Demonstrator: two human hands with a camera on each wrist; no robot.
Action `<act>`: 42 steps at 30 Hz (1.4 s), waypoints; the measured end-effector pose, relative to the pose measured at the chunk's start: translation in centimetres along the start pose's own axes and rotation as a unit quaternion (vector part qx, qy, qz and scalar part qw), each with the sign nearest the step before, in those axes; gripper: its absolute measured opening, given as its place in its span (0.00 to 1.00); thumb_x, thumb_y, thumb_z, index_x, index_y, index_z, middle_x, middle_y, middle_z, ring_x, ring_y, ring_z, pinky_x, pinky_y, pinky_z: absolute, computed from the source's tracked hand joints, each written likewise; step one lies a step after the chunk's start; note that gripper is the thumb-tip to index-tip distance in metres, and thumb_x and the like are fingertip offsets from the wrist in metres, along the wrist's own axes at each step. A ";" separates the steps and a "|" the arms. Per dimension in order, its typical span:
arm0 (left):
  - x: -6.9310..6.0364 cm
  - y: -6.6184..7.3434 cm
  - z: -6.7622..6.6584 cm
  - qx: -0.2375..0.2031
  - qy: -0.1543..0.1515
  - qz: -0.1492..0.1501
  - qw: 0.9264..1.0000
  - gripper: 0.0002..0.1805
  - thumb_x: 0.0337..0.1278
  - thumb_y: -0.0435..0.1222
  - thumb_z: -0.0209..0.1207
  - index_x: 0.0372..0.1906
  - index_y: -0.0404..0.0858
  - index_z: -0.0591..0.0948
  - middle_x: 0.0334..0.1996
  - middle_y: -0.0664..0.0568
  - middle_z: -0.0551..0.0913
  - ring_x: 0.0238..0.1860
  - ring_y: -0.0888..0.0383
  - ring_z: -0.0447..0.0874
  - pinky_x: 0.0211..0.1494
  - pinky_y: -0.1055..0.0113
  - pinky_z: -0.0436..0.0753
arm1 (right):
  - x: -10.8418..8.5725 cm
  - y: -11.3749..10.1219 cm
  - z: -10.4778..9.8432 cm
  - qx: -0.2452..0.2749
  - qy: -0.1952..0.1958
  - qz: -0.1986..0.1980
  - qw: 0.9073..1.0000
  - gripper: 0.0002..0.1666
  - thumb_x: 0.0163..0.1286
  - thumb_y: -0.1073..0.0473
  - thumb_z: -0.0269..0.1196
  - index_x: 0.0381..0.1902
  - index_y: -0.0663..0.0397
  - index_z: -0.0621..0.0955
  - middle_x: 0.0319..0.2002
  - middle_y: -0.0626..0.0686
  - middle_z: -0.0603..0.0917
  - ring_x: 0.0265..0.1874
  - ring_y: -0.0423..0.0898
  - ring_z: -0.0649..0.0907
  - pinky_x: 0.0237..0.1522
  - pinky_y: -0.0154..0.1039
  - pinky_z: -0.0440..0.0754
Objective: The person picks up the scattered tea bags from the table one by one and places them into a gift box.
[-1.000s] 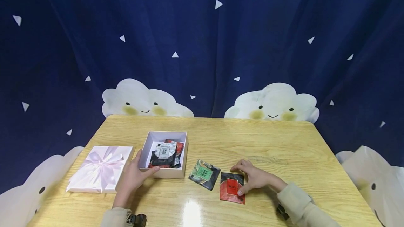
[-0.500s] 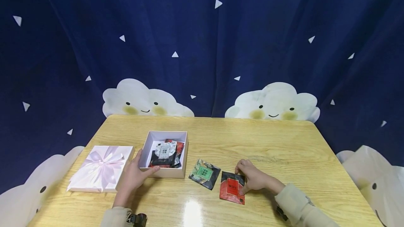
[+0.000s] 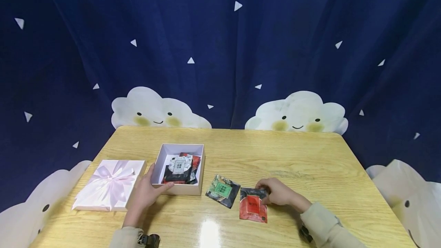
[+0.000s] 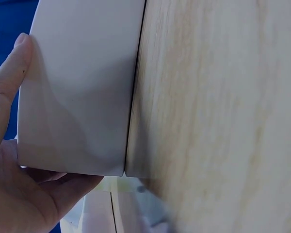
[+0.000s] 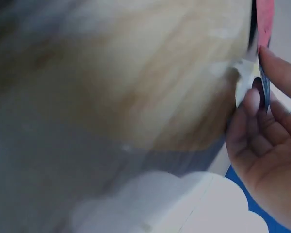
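Note:
My left hand (image 3: pixel 145 192) holds the near left corner of an open white box (image 3: pixel 187 190), thumb on its front rim and fingers along its left side. In the left wrist view the box's pale wall (image 4: pixel 82 97) stands on the wood. Several flat sachets (image 3: pixel 179 166) lie in the box, a black one with a white label on top. My right hand (image 3: pixel 280 192) pinches the right edge of a red and black sachet (image 3: pixel 253 209) between thumb and fingers. The right wrist view shows this sachet (image 5: pixel 265 22) edge-on in the pinch. A green-labelled sachet (image 3: pixel 222 190) lies just left of it.
A white box lid (image 3: pixel 134 186) with a pale pink ribbon bow (image 3: pixel 111 179) lies left of the box, close to my left hand. All of this rests on a wooden table (image 3: pixel 296 152). Behind the table hangs a dark blue curtain (image 3: pixel 220 49) with clouds and triangles.
My right thumb has drawn back from the red and black sachet's label to its right edge, and the hand now pinches that edge. The left hand and the box have stayed put.

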State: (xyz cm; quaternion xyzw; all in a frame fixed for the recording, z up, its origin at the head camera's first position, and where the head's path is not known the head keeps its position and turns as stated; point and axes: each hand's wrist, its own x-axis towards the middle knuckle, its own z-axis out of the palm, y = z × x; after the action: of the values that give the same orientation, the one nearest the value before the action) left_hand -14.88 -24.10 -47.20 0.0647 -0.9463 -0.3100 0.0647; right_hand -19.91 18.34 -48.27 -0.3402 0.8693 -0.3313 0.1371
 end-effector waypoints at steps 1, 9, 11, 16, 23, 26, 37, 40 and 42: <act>0.0 0.0 0.0 -0.001 0.000 0.001 1.000 0.60 0.36 0.62 0.64 0.67 0.27 0.54 0.60 0.25 0.61 0.58 0.30 0.62 0.57 0.40 0.65 | 0.0 0.1 -0.1 0.012 0.002 0.000 1.000 0.18 0.49 0.70 0.68 0.39 0.61 0.78 0.28 0.47 0.77 0.21 0.34 0.70 0.23 0.31 0.71; 0.0 0.0 0.0 0.004 0.002 0.002 1.000 0.60 0.35 0.63 0.64 0.68 0.28 0.53 0.62 0.26 0.59 0.59 0.30 0.60 0.57 0.40 0.65 | -0.5 0.3 -1.2 0.176 -0.006 0.048 0.983 0.14 0.58 0.75 0.57 0.44 0.72 0.78 0.23 0.57 0.81 0.16 0.48 0.79 0.19 0.41 0.81; 0.0 0.0 0.0 0.005 0.001 0.002 1.000 0.60 0.36 0.63 0.63 0.68 0.27 0.53 0.61 0.26 0.59 0.58 0.29 0.60 0.57 0.39 0.65 | -0.5 0.3 -1.4 0.204 -0.006 0.059 0.977 0.15 0.59 0.76 0.56 0.45 0.76 0.76 0.22 0.61 0.81 0.17 0.53 0.81 0.21 0.46 0.82; 0.0 0.0 0.0 0.007 0.005 0.003 1.000 0.60 0.35 0.63 0.64 0.67 0.28 0.54 0.62 0.26 0.57 0.59 0.30 0.59 0.57 0.39 0.64 | -0.4 0.4 -1.7 0.233 0.009 0.068 0.970 0.16 0.58 0.77 0.56 0.45 0.80 0.74 0.23 0.63 0.82 0.16 0.49 0.81 0.22 0.47 0.82; -0.1 0.0 0.0 0.004 0.002 0.001 1.000 0.60 0.35 0.63 0.63 0.67 0.27 0.53 0.61 0.25 0.60 0.58 0.29 0.61 0.56 0.39 0.65 | -0.1 0.4 -2.3 0.258 0.025 0.079 0.962 0.17 0.58 0.76 0.56 0.46 0.82 0.73 0.23 0.61 0.82 0.15 0.43 0.81 0.24 0.44 0.83; -0.1 0.0 0.0 0.003 0.003 0.004 1.000 0.60 0.36 0.62 0.64 0.68 0.27 0.53 0.60 0.25 0.61 0.57 0.29 0.62 0.56 0.39 0.66 | 0.2 0.1 -2.5 0.259 0.030 0.080 0.962 0.18 0.58 0.76 0.56 0.47 0.82 0.72 0.22 0.61 0.81 0.16 0.43 0.81 0.24 0.44 0.83; -0.2 0.2 -0.1 -0.003 0.005 0.015 1.000 0.59 0.38 0.61 0.63 0.68 0.27 0.52 0.58 0.25 0.64 0.57 0.30 0.64 0.56 0.41 0.67 | 1.6 -1.4 -3.7 0.285 0.041 0.087 0.954 0.19 0.59 0.75 0.56 0.48 0.83 0.72 0.28 0.62 0.83 0.16 0.42 0.80 0.26 0.44 0.83; -0.2 0.2 0.0 -0.005 0.005 0.012 1.000 0.59 0.38 0.60 0.64 0.68 0.28 0.52 0.58 0.25 0.64 0.56 0.31 0.64 0.55 0.41 0.67 | 2.1 -1.8 -4.1 0.290 0.045 0.092 0.951 0.19 0.59 0.75 0.56 0.48 0.82 0.72 0.28 0.61 0.84 0.17 0.41 0.80 0.26 0.43 0.83; -0.2 0.2 0.0 -0.005 0.005 0.010 1.000 0.59 0.38 0.60 0.64 0.68 0.29 0.52 0.58 0.25 0.65 0.56 0.31 0.65 0.55 0.41 0.68 | 2.6 -2.1 -4.3 0.286 0.050 0.093 0.952 0.18 0.59 0.75 0.57 0.48 0.81 0.73 0.28 0.60 0.84 0.17 0.40 0.80 0.26 0.43 0.83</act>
State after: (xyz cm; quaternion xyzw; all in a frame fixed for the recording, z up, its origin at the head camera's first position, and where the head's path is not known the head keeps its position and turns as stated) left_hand -14.69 -23.94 -47.08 0.0561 -0.9449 -0.3140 0.0732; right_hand -22.72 17.51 -43.76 -0.1878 0.7715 -0.5685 0.2153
